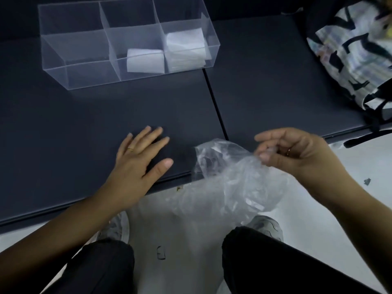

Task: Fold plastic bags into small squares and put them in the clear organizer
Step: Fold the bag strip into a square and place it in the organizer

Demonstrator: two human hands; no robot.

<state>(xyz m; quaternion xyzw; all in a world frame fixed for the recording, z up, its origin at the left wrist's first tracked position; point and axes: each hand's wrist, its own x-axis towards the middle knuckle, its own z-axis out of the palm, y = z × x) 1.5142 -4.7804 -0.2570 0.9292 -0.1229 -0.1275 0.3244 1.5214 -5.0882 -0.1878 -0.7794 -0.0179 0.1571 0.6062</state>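
Note:
A crumpled clear plastic bag (233,179) hangs over the front edge of the dark surface, pinched at its top by my right hand (297,153). My left hand (140,158) lies flat on the dark surface to the left of the bag, fingers spread, holding nothing. The clear organizer (70,66) stands at the back left. A folded white bag (145,60) lies in its middle compartment. A stack of folded bags (184,47) fills its right compartment. The left compartment holds nothing that I can see.
A black-and-white patterned tote bag (352,52) sits at the back right, its black strap (373,132) trailing off the edge. A seam (216,107) splits the dark surface into two panels. My knees and shoes are below, over a pale floor.

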